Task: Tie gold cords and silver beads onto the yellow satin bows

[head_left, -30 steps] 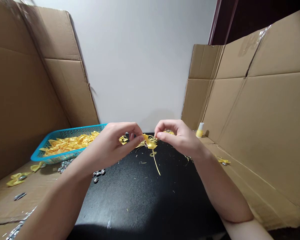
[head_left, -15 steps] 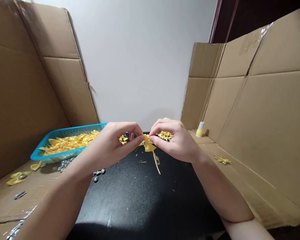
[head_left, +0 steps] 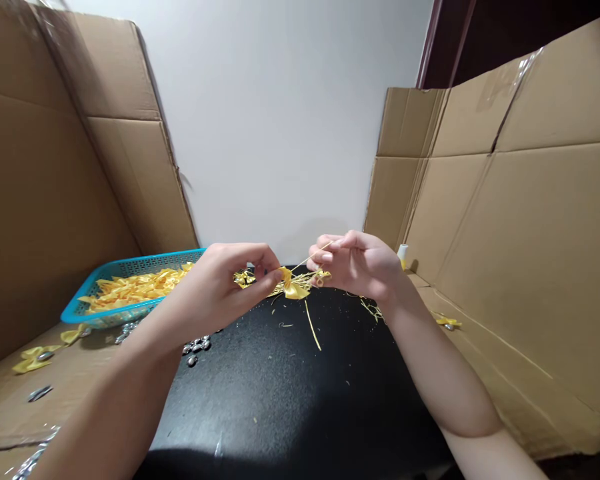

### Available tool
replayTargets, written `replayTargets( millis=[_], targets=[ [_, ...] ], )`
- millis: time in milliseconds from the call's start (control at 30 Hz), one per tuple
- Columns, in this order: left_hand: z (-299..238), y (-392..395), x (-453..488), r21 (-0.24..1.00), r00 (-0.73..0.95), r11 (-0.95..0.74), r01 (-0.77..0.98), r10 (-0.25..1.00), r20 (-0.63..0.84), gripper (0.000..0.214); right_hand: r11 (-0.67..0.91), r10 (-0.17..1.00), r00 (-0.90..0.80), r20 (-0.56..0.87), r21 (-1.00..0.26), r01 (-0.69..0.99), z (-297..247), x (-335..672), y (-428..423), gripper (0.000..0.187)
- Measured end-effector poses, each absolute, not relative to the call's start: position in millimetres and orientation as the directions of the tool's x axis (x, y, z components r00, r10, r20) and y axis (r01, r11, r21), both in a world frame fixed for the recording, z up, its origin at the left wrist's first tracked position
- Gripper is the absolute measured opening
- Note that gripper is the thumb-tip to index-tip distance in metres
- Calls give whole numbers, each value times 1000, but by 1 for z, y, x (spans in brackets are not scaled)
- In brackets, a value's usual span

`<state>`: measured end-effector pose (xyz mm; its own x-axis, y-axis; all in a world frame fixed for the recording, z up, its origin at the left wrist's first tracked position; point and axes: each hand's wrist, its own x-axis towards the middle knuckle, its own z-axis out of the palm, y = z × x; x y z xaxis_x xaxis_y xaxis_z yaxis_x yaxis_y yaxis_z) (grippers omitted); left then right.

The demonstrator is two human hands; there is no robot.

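Note:
Between thumb and fingers, my left hand (head_left: 243, 277) pinches a yellow ribbon bow (head_left: 294, 288). A thin yellow cord (head_left: 313, 254) runs taut from the bow up to my right hand (head_left: 357, 265), whose thumb and forefinger are closed on its end. Behind the bow lies a bundle of yellow cords (head_left: 305, 279), partly covered by my hands. One loose cord piece (head_left: 312, 325) rests on the black tabletop (head_left: 280, 393) just below the bow.
A blue basket (head_left: 75, 307) of yellow bows stands at left. Silver beads (head_left: 196, 345) lie near my left forearm. Cardboard walls (head_left: 540, 220) rise on both sides. At right are a white-topped spool or cone (head_left: 403, 253) and a finished-looking bow with bead (head_left: 449, 321).
My right hand has left the bow, turned palm inward and moved right and slightly up, drawing the cord out straight. My left hand keeps its pinch on the bow.

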<state>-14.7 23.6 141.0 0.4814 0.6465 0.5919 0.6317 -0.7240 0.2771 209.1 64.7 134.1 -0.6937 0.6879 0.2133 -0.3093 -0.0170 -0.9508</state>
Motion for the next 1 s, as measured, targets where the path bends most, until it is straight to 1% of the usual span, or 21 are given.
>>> replayTargets(
  millis=[100,200,233,300,333,367,400,433,467,500,533,567,633,667,733,800,867,1000],
  targets=[
    [142,24,-15,284,477,-717,636,655,586,20,59,735,-633,242,-953,-296,135,215,69,16],
    [142,24,-16,288,479,-718,634,657,583,20,206,769,-560,307,-949,-237,136,220,72,22],
    [142,23,-16,291,478,-719,631,656,584,19,280,777,-532,337,-941,-188,135,221,72,23],
    [142,23,-16,294,477,-721,627,654,587,20,469,789,-446,423,-883,-8,134,221,69,21],
    [142,23,-16,296,476,-722,625,653,589,20,577,777,-384,499,-809,114,133,220,67,16],
    [142,22,-15,298,476,-724,622,652,590,20,676,731,-326,599,-698,235,131,219,65,15],
    [142,22,-15,301,477,-727,618,650,591,21,761,645,-301,702,-557,333,130,217,63,23],
    [142,22,-14,304,480,-730,612,649,591,21,833,525,-318,790,-400,382,129,214,61,31],
    [142,21,-14,308,483,-733,606,647,591,22,893,388,-366,846,-246,377,128,212,59,34],
    [142,21,-14,313,484,-736,601,646,590,22,935,258,-426,867,-113,335,126,209,57,29],
    [142,21,-13,317,484,-737,598,646,590,22,960,149,-481,864,-9,281,125,206,56,22],
    [142,21,-13,320,482,-737,596,647,591,23,968,67,-520,851,70,239,123,204,55,16],
    [142,21,-12,326,481,-740,589,645,594,22,959,-27,-548,836,177,223,121,199,53,6],
    [142,21,-12,329,482,-742,585,643,595,21,949,-50,-548,835,210,234,119,197,53,2],
    [142,21,-12,336,485,-746,576,642,594,20,936,-86,-537,839,253,245,117,194,52,4],
    [142,21,-13,346,485,-747,568,643,593,19,923,-100,-530,842,277,267,116,192,52,7],
    [142,21,-13,357,480,-744,565,648,592,19,900,-106,-539,836,311,305,115,191,52,6],
    [142,21,-14,373,476,-741,559,655,587,19,825,-143,-564,813,413,386,112,189,51,5]
  ],
)
